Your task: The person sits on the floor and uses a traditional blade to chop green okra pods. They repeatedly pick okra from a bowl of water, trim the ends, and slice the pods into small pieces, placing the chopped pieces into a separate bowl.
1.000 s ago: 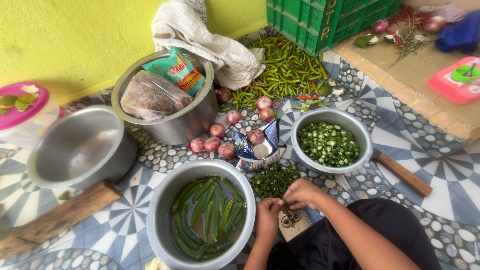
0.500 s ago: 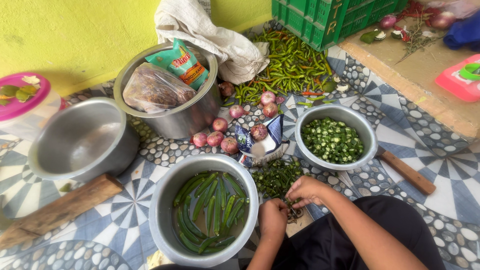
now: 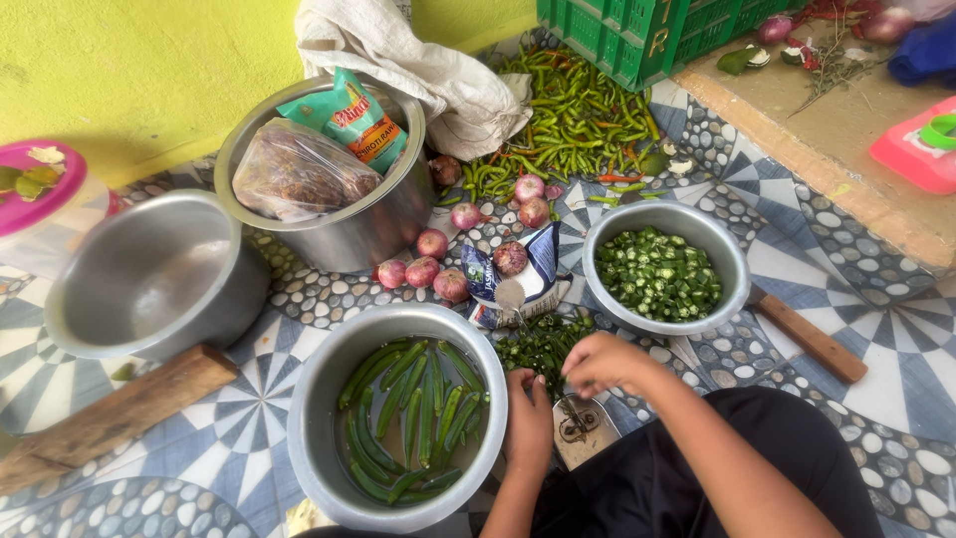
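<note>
Compared with a second ago, the right hand (image 3: 604, 361) sits further forward over the pile of chopped okra (image 3: 543, 346), no longer down by the cutting blade (image 3: 578, 423), while the left hand (image 3: 528, 418) is drawn nearer the blade

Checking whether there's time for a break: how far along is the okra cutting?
Done: the right-hand bowl holds cut okra pieces, and more cut bits lie on the floor. In hand: left hand and right hand work at the floor cutter. Left: whole okra fills the near bowl.
</note>
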